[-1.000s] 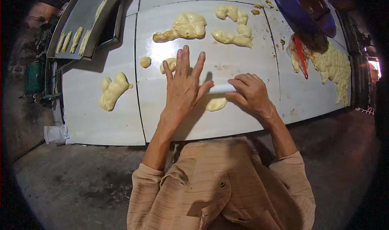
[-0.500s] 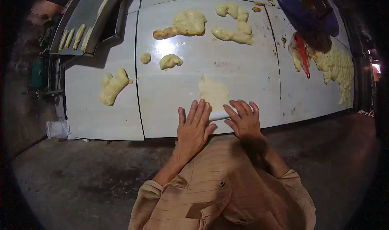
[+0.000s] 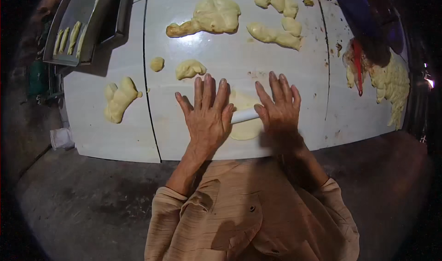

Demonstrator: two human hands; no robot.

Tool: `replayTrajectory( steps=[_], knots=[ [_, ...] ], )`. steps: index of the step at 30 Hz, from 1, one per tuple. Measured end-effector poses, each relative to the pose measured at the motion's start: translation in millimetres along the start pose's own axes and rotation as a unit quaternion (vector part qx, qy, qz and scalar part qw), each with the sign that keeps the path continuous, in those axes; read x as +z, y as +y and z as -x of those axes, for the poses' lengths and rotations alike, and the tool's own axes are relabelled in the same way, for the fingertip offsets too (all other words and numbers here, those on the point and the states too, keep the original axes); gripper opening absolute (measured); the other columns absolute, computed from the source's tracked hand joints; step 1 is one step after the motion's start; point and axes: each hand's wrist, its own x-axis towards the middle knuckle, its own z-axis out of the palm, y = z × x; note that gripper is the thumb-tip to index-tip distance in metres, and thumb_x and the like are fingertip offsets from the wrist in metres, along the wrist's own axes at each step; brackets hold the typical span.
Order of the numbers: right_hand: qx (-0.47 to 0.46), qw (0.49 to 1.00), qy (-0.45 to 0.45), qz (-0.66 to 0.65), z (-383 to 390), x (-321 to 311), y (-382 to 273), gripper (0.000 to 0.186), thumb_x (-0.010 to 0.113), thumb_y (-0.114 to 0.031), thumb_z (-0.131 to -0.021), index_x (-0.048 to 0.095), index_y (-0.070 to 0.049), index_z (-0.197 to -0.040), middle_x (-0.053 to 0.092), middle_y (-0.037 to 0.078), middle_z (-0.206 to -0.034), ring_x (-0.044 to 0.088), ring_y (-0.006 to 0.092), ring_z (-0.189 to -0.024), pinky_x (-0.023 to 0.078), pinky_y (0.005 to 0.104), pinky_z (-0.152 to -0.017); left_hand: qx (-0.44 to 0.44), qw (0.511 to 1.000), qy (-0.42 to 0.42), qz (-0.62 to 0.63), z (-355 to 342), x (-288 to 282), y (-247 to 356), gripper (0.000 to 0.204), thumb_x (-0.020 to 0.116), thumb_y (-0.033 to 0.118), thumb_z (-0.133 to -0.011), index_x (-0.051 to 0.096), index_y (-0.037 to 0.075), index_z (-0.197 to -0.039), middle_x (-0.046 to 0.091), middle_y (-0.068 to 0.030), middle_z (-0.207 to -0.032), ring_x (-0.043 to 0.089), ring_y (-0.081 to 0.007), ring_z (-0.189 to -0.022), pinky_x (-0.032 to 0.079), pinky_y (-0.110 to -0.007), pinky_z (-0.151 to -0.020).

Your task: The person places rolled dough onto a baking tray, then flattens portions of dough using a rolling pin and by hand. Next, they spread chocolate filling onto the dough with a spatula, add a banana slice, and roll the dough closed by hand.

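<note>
At the far left corner of my table (image 3: 106,143) sits a metal tray (image 3: 76,10), its thin dough strips (image 3: 73,37) side by side, perhaps so they don't stick. Toward the left edge lies a forked dough lump (image 3: 120,101), then a small dough ball (image 3: 157,64) and a curved piece (image 3: 190,70). Nearer the front edge, my left hand (image 3: 208,116) lies flat, fingers spread, over one end of the white rolling pin (image 3: 245,115), which crosses a thin dough sheet (image 3: 245,131). My right hand (image 3: 280,109), also spread, covers the other end; I'd judge this shares the pressure. Toward the right edge, a long red tool (image 3: 357,67) lies beside a lumpy dough mass (image 3: 390,84). I can read no brand, label or writing.
</note>
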Motion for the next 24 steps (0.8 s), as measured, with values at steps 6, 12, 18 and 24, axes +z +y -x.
replayTrajectory(
  steps=[6,12,18,24],
  knots=[
    [0.068,0.994,0.064,0.063,-58,10,3,0.056,0.063,-0.034,-0.096,0.052,-0.022,-0.150,0.035,0.019,-0.162,0.027,0.0392,-0.153,0.020,0.0721,-0.115,-0.017,0.997,0.079,0.008,-64,-3,-15,0.053,0.053,0.037,-0.103,0.051,0.016,-0.152,0.034,-0.0192,-0.165,0.022,-0.0387,-0.156,-0.005,-0.074,-0.116],
    [0.042,0.986,0.156,0.047,-110,8,25,0.054,0.065,-0.036,-0.096,0.056,-0.015,-0.145,0.038,0.025,-0.157,0.032,0.0423,-0.147,0.026,0.0657,-0.115,0.054,0.975,0.213,-0.032,-129,1,-26,0.043,0.057,0.035,-0.103,0.059,0.016,-0.141,0.051,-0.0147,-0.151,0.038,-0.0370,-0.147,0.010,-0.077,-0.115],
    [-0.131,0.986,-0.002,-0.103,-48,-23,39,0.043,0.073,-0.022,-0.089,0.067,-0.008,-0.128,0.069,0.012,-0.103,0.065,0.0316,-0.096,0.051,0.0441,-0.085,0.041,0.974,0.223,-0.021,-80,-5,-58,0.043,0.061,0.029,-0.101,0.059,0.013,-0.141,0.055,-0.0149,-0.146,0.045,-0.0354,-0.142,0.018,-0.070,-0.117],
    [0.042,0.990,0.124,0.044,-41,-17,70,0.039,0.070,-0.024,-0.092,0.068,-0.004,-0.125,0.069,0.017,-0.114,0.063,0.0347,-0.107,0.047,0.0478,-0.094,-0.096,0.962,0.238,0.090,12,-39,-107,0.034,0.066,0.016,-0.097,0.066,0.005,-0.129,0.066,-0.0142,-0.129,0.060,-0.0319,-0.121,0.034,-0.055,-0.110]
  ],
)
